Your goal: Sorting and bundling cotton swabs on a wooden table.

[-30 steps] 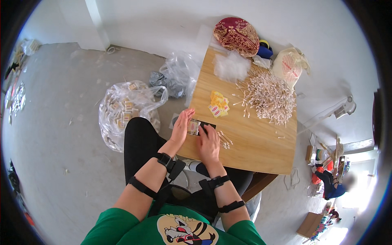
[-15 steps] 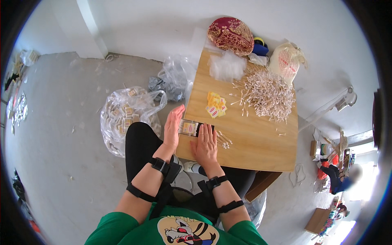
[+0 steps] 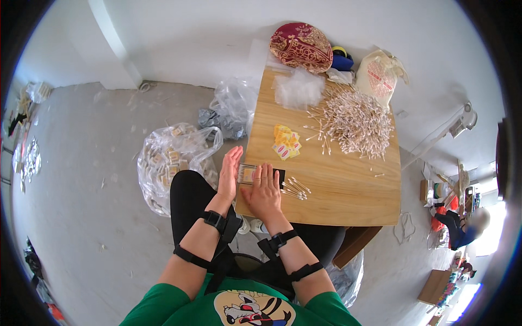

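Note:
A flat pack of cotton swabs with a small printed card (image 3: pixel 247 173) lies at the table's left edge. My left hand (image 3: pixel 229 173) stands on edge beside the pack's left end, fingers straight and together, holding nothing. My right hand (image 3: pixel 263 191) lies flat, palm down, over the pack's right part, its fingers stretched out and hiding what is under them. A black flat piece (image 3: pixel 280 178) shows past those fingers. Right of it lie several loose cotton swabs (image 3: pixel 295 188). Farther back is a small heap of yellow and white cards (image 3: pixel 286 142).
A large pile of cotton swabs (image 3: pixel 359 122) covers the table's back right, near a cream cloth sack (image 3: pixel 378 79). Clear plastic bags (image 3: pixel 298 89) and a red patterned cushion (image 3: pixel 302 48) lie at the back. On the floor at left stands a bag of packs (image 3: pixel 173 157).
My right hand has slid left, farther over the swab pack, and now covers more of it. My left hand stays upright at the pack's left end.

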